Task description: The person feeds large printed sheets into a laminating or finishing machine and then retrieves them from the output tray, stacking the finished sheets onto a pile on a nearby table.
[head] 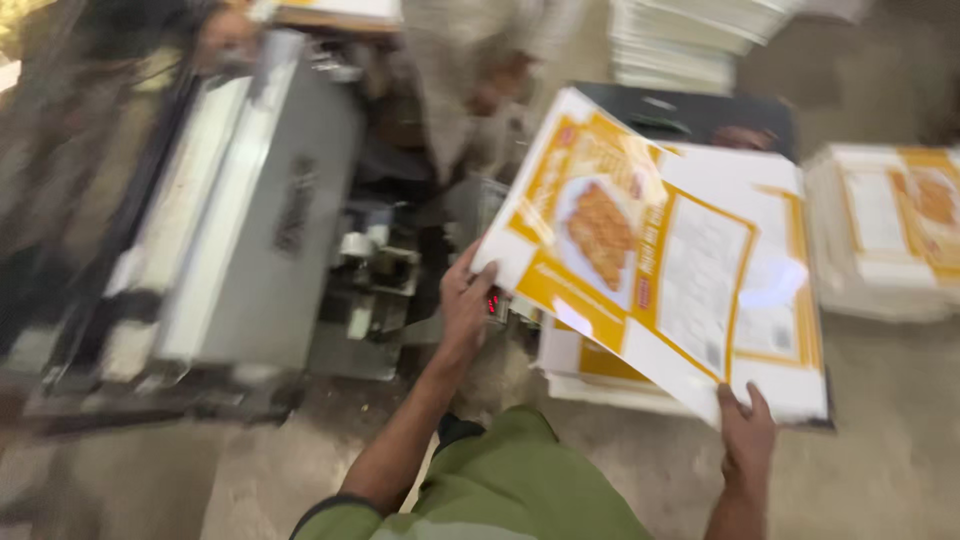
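I hold a large glossy printed sheet [660,250], white and yellow-orange with a food picture, tilted above a low pile of similar sheets [590,370]. My left hand [466,300] grips the sheet's left corner. My right hand [746,432] grips its lower right edge from beneath. The whole view is motion-blurred.
A grey metal machine [250,220] stands at left on the concrete floor. Another person [480,70] in light clothes stands behind it. A stack of printed sheets [890,230] lies at right, a white paper stack [690,40] at the back, a dark board [700,115] behind my sheet.
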